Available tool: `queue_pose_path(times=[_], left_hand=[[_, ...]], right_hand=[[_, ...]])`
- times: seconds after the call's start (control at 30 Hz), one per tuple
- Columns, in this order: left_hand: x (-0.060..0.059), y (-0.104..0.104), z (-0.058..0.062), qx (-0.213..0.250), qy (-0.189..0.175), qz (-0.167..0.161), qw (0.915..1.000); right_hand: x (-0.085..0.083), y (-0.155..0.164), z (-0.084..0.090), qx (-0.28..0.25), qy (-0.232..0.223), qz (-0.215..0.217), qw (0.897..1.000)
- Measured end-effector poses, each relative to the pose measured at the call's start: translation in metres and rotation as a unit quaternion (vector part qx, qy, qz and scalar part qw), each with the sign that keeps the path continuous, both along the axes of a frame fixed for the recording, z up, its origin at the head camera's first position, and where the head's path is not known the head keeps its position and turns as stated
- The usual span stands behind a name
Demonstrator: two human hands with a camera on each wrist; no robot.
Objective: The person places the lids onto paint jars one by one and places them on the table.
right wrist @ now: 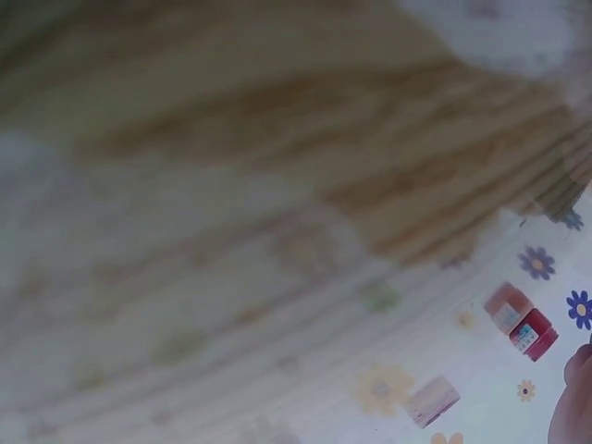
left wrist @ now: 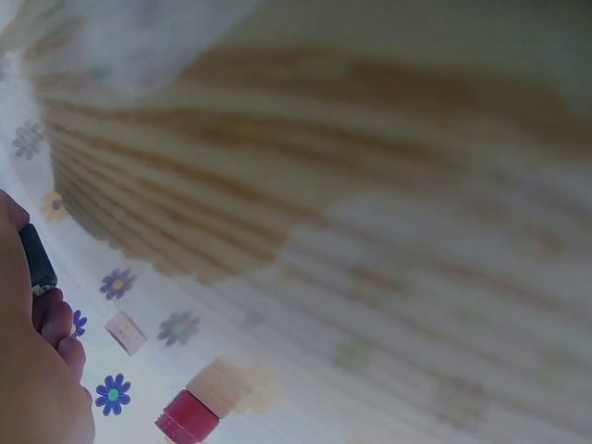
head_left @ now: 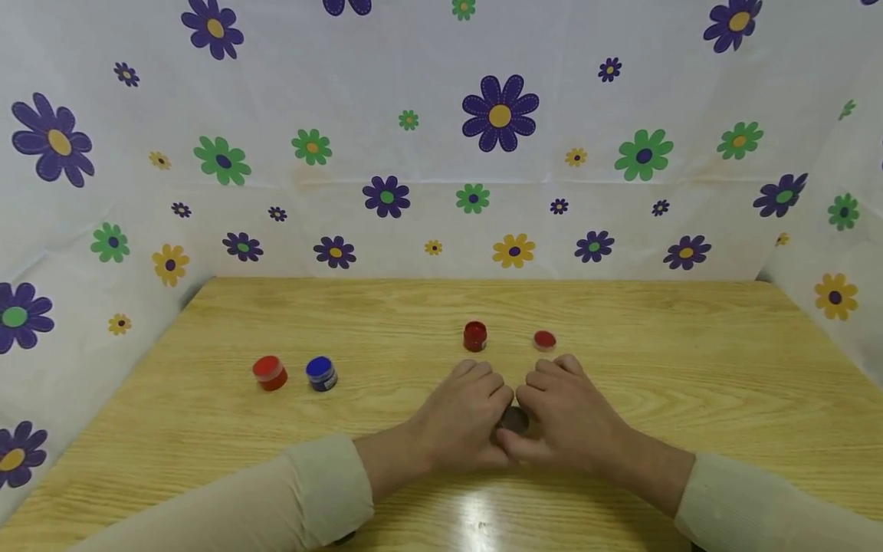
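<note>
Both hands meet at the near middle of the table (head_left: 621, 322) around a small dark jar (head_left: 513, 419). The left hand (head_left: 461, 418) curls its fingers onto the jar from one side, and the right hand (head_left: 566, 418) does the same from the other, so each grip is clenched on it. Only a sliver of the jar shows between the thumbs.

Just beyond the jar stands a dark red jar (head_left: 475, 336), and beside that lies a red lid (head_left: 544, 340), both close to the fingertips. Well to the left of the dark jar sit a red-capped jar (head_left: 270, 372) and a blue-capped jar (head_left: 321, 373), side by side and nearly touching. Bare wood lies open to the right of the dark jar and behind it, up to the flowered cloth (head_left: 414, 153) that walls the table on three sides.

The left wrist view is blurred but shows the dark jar's side (left wrist: 37, 259) against the left hand's fingers (left wrist: 55, 319), which the head view hides. It also catches the dark red jar (left wrist: 190, 416) and the lid (left wrist: 125, 331). The right wrist view shows only a fingertip (right wrist: 573, 407) at its corner.
</note>
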State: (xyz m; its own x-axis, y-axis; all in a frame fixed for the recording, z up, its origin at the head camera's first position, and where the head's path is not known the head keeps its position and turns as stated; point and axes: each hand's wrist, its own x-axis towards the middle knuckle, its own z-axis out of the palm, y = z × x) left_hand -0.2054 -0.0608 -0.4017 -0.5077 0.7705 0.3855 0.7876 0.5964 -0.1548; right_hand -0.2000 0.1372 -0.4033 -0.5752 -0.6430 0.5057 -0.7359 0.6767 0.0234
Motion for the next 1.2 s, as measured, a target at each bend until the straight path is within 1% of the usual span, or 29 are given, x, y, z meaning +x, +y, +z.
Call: queue_pose_path(times=[0.1, 0.27, 0.33, 0.5, 0.67, 0.77, 0.9, 1.03, 1.2], left_hand=[[-0.0004, -0.0004, 0.0005, 0.001, -0.007, 0.006, 1.0000], [-0.0021, -0.0018, -0.0002, 0.021, -0.023, 0.013, 0.9994], [-0.0027, -0.0021, -0.0009, 0.032, -0.021, 0.010, 0.9992], [-0.0037, -0.0024, -0.0017, 0.049, -0.004, 0.000, 0.9988], [-0.0037, -0.0030, -0.0005, 0.056, -0.012, -0.004, 0.9983], [-0.0042, -0.0033, -0.0004, 0.057, -0.016, -0.004, 0.9983], [-0.0047, -0.0033, -0.0005, 0.049, -0.012, -0.003, 0.9987], [-0.0044, -0.0033, 0.0004, 0.040, -0.005, -0.002, 0.9992], [-0.0036, -0.0033, 0.0012, 0.033, -0.006, 0.002, 0.9994]], right_hand=[[0.0006, 0.0005, 0.0005, -0.005, -0.003, -0.007, 1.000], [0.0012, 0.0007, 0.0015, -0.011, -0.027, -0.005, 1.000], [0.0010, 0.0006, 0.0018, -0.013, -0.034, 0.000, 0.999], [0.0000, 0.0002, 0.0021, -0.024, -0.043, 0.013, 0.999], [-0.0004, -0.0004, 0.0022, -0.032, -0.039, 0.023, 0.998], [-0.0004, -0.0011, 0.0026, -0.033, -0.031, 0.027, 0.999], [-0.0001, -0.0016, 0.0028, -0.031, -0.025, 0.026, 0.999], [-0.0002, -0.0019, 0.0030, -0.023, -0.029, 0.020, 0.999], [0.0000, -0.0024, 0.0039, -0.018, -0.034, 0.015, 0.999]])
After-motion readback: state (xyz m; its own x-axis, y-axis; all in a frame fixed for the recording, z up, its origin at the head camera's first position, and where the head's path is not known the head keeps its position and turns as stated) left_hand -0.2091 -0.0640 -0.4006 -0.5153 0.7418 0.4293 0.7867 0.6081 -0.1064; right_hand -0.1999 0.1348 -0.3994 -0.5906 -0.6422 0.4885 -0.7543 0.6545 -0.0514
